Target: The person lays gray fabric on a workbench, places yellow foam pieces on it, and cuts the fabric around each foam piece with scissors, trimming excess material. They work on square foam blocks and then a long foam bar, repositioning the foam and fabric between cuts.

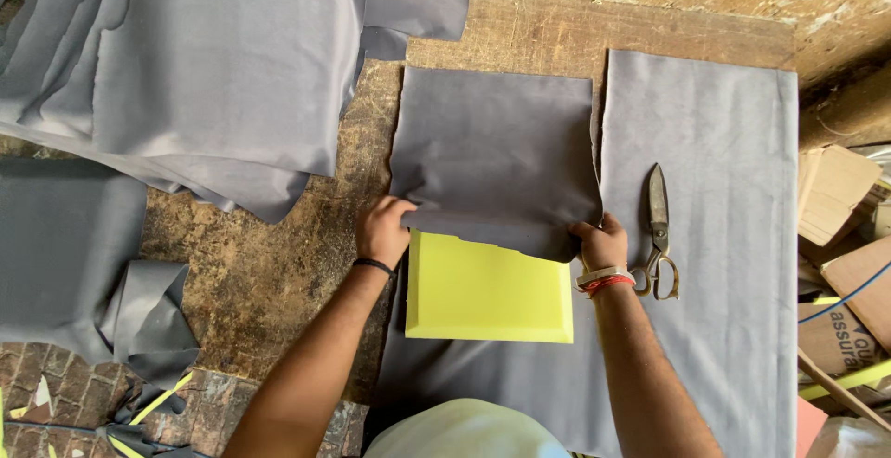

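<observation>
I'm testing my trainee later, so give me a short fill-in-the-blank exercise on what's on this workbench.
1. Both hands, left hand and right hand, grip the edge of a grey ____.
2. The foam block partly under it is ____ in colour.
3. The scissors lie beside the ____ hand.

Missing words: fabric piece; yellow; right

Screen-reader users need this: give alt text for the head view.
Two hands, left and right, hold the edge of a grey cloth lying partly over a yellow foam block on a worn table. Scissors lie right of them on more grey fabric.
</observation>
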The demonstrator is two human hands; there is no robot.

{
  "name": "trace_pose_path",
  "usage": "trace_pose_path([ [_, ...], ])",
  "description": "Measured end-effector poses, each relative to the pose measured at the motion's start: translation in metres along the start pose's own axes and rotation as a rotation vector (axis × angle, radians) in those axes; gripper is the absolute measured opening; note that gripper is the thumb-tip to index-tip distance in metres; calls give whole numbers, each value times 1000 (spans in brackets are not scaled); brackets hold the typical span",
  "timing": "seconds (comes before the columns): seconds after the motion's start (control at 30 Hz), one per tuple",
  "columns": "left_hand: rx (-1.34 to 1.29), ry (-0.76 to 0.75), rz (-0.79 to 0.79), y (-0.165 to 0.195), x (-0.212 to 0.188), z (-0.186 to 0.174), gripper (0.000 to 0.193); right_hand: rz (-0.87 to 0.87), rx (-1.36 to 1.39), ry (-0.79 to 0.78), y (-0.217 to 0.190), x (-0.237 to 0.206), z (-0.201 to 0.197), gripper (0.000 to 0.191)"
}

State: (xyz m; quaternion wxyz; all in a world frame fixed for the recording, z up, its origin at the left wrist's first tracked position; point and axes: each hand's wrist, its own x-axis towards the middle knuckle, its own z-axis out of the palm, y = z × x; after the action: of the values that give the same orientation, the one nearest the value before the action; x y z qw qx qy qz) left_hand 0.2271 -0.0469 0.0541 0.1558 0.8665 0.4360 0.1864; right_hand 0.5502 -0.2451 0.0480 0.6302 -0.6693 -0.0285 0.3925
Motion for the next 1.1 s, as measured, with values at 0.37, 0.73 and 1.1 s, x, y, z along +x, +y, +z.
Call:
trace_pose_path([
  [0.37, -182, 241, 254, 53, -69, -83, 40, -264, -41, 25, -30, -66, -41, 47],
  [0.73, -181, 145, 238, 67, -147, -82, 37, -132, -170, 41, 11, -105, -89, 50],
  [1.1, -117, -212, 90, 18, -200, -16, 31, -145, -900, 99, 70, -103, -109, 60],
])
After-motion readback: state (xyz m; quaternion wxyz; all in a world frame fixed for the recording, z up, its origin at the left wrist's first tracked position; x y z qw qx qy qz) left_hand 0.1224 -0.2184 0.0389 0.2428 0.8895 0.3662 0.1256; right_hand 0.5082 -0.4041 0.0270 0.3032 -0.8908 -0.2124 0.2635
